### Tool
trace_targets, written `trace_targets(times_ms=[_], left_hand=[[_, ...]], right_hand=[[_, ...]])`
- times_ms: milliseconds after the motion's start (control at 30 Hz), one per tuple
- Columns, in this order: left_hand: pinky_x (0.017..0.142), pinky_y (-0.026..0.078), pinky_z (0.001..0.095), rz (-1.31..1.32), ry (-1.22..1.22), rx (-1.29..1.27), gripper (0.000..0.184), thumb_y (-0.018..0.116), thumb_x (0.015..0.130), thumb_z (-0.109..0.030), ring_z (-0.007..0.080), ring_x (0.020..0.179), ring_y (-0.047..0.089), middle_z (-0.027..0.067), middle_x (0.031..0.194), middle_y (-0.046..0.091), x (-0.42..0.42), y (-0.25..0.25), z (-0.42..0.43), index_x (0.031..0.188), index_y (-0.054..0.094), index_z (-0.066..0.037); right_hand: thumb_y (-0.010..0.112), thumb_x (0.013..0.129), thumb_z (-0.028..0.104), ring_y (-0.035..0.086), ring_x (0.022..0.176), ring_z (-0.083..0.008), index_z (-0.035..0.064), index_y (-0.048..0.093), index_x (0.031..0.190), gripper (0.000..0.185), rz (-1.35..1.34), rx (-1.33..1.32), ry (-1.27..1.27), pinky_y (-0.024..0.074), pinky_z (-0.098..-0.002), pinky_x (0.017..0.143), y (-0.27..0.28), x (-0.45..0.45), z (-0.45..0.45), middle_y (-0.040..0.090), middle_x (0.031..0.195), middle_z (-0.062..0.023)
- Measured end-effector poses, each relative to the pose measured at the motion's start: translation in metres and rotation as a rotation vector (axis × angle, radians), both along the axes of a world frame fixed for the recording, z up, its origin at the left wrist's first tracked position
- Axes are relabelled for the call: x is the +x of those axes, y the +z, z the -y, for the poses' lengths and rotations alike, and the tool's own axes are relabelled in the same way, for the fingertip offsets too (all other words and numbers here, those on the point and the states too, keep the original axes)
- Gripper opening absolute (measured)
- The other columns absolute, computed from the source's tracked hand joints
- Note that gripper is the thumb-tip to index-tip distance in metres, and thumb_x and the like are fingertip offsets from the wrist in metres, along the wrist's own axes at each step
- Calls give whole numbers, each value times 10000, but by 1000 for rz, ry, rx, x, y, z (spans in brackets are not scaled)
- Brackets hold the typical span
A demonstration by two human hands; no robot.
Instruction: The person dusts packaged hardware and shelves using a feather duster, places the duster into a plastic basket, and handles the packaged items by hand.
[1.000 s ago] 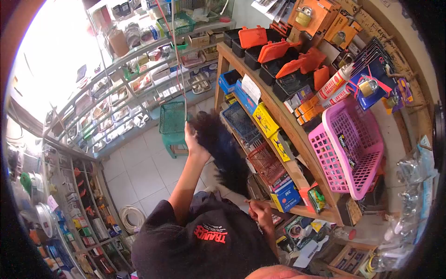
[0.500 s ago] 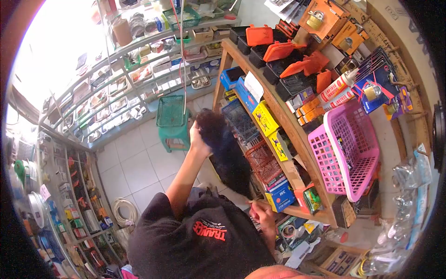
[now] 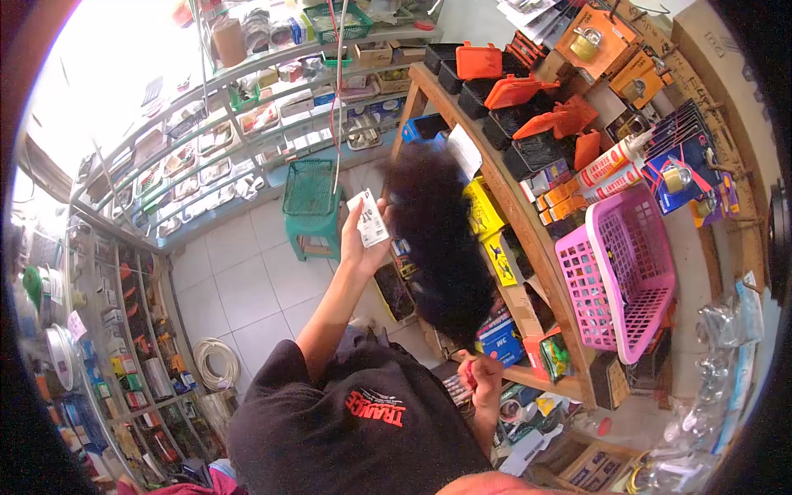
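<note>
A small white box (image 3: 369,221) with dark print is held upright between the fingers and thumb of my left hand (image 3: 360,247). Low at the right, my right hand (image 3: 482,378) is closed round the handle end of a black feather duster (image 3: 441,239), with a bit of red showing at the fingers. The duster is fluffy and blurred; it rises from that hand, passes in front of the wooden shelf (image 3: 516,194), and hides part of its lower boxes. Its upper end is just right of my left hand.
Beyond the left hand stands a green stool (image 3: 313,224) with a green basket (image 3: 309,188) on top. A pink basket (image 3: 615,272) and open black bins with orange lids (image 3: 478,62) sit along the right shelf. Goods racks (image 3: 140,363) line the left; a coiled hose (image 3: 217,365) lies below.
The duster has moved to the right, away from my left hand, and the white box in that hand now shows. My right hand has shifted slightly right. The view has turned a little.
</note>
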State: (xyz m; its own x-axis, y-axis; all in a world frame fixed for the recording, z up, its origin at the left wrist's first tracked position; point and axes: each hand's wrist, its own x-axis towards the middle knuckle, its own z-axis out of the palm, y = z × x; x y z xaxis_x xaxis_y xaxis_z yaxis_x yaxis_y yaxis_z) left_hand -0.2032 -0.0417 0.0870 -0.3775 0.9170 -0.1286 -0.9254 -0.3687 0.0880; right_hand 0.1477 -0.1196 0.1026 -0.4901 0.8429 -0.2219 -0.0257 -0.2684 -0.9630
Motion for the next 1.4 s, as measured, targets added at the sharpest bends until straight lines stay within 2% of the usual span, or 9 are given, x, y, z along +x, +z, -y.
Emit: trace_targets(times_ms=[167, 233, 633, 733, 1000, 1133, 1233, 1333, 1400], left_hand=[[1078, 376, 511, -126, -127, 382, 817, 329, 917, -686, 371, 1279, 472, 188, 1397, 485, -4, 10, 12, 1405, 420, -37], [1066, 375, 542, 14, -60, 81, 852, 307, 908, -713, 366, 1287, 466, 205, 1391, 482, 0, 34, 15, 1405, 416, -30], [1075, 381, 512, -52, -149, 381, 678, 356, 974, -530, 359, 1248, 503, 172, 1361, 526, 1, -11, 10, 1418, 401, -19], [1083, 359, 542, -3, -149, 81, 676, 378, 981, -513, 352, 1271, 487, 166, 1382, 509, 2, 9, 11, 1489, 284, -77], [1035, 434, 475, -43, -158, 39, 523, 339, 1017, -438, 330, 1189, 553, 144, 1320, 561, 13, 5, 6, 1347, 499, -66], [1017, 431, 452, -58, -327, 483, 564, 346, 1009, -470, 315, 1166, 557, 121, 1256, 605, 17, -1, 4, 1296, 525, -19], [1046, 404, 389, -233, -153, -175, 512, 363, 1022, -438, 259, 1189, 547, 99, 1311, 578, 24, -27, -6, 1326, 511, -54], [998, 438, 413, -507, -216, -94, 400, 385, 1034, -370, 274, 1093, 578, 59, 1225, 605, 25, -76, -5, 1286, 541, -102], [896, 483, 419, -175, -367, -65, 296, 404, 1035, -345, 236, 986, 597, 27, 1121, 619, 27, -47, 6, 1169, 577, -146]], right_hand=[[548, 976, 246, 394, 548, -51, 50, 547, 748, 301, 324, 160, 8, 273, -225, 491, -15, -22, 1, 479, 632, 23], [560, 972, 243, 400, 550, -54, 44, 553, 754, 295, 276, 51, -77, 284, -228, 502, -19, -29, 8, 474, 629, 28], [548, 984, 230, 437, 536, -61, 6, 592, 762, 318, 289, 162, 41, 307, -237, 486, -15, -32, 2, 499, 606, 16], [560, 976, 275, 413, 543, -46, 31, 605, 768, 324, 312, 8, 41, 315, -237, 517, -1, -38, 7, 491, 603, 42], [558, 985, 235, 412, 532, -36, 26, 615, 785, 295, 235, -69, 7, 290, -214, 485, -9, -32, 16, 513, 624, 32], [555, 990, 239, 421, 571, -32, 16, 626, 809, 296, 304, 39, -135, 312, -217, 514, 4, -28, 21, 530, 644, 34], [555, 990, 235, 432, 584, -32, 8, 634, 829, 289, 202, 23, 0, 325, -211, 525, 8, -12, 20, 536, 654, 33], [549, 990, 223, 429, 576, -29, 13, 626, 807, 289, 212, 84, -72, 325, -208, 513, 20, 17, 21, 527, 651, 23], [572, 975, 233, 435, 561, -42, 10, 657, 907, 248, 171, 97, -154, 367, -219, 538, 38, 42, 23, 513, 652, 25]])
